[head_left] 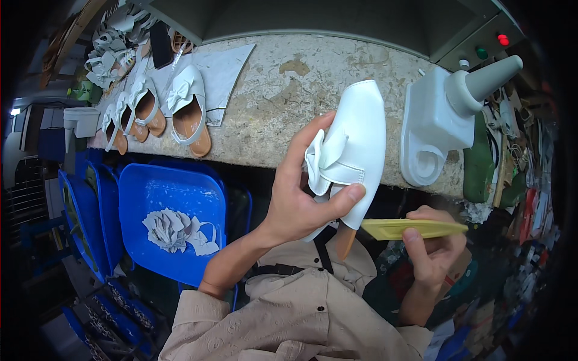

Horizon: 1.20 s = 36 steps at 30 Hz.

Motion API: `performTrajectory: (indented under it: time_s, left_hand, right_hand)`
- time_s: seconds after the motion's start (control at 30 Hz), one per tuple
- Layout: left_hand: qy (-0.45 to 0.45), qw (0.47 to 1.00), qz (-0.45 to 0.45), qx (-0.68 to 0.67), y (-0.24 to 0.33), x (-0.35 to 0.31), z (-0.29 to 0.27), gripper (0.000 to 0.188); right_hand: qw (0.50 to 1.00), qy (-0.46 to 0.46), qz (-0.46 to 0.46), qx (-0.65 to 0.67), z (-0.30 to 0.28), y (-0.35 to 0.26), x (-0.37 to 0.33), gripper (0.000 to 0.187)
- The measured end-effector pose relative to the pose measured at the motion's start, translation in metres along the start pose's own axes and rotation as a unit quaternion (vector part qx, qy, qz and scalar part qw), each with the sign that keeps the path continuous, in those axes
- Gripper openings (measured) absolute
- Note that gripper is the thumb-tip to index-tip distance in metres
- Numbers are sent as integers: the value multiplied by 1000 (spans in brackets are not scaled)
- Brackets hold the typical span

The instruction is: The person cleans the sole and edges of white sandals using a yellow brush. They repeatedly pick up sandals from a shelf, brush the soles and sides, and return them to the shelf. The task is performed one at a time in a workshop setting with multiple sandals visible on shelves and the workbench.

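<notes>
In front of my chest, my left hand (301,195) is closed around a white sandal (364,144) with a bow on its upper. The closed toe points up and away, and the tan sole shows at the lower end. My thumb presses on the strap near the bow. To the right and lower, my right hand (435,253) grips a yellow flat, elongated piece (415,229), thumb on its near side. Its left end is close to the sandal's lower end; whether they touch I cannot tell.
Finished-looking white sandals (188,108) stand at the left of the worn workbench (301,78), beside a dark phone (161,45). A white plastic container with a grey cone (442,114) stands at the right. A blue plastic seat (138,240) holds white cut pieces (171,230).
</notes>
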<state>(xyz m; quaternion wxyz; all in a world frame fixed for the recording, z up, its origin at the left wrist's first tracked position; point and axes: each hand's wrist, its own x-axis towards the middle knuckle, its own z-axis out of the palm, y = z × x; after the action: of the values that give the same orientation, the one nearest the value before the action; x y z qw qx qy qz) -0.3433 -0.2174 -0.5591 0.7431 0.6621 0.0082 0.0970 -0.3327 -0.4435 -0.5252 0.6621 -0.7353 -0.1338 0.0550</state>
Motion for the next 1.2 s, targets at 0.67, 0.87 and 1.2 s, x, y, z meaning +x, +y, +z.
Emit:
performTrajectory:
  time_s: [0.67,0.87,1.2]
  left_hand:
    - [57,991,-84,-90,-3,12,-3,76]
    - [67,993,-75,-70,-5,14,-3,76]
    - [127,985,-86,-83,-10,21,5,69]
  right_hand:
    - [982,42,-163,82,12,33,-7,20]
    - [981,-30,-189,37,10,24,2,18]
    - [983,68,-116,123,28,38,-13,23]
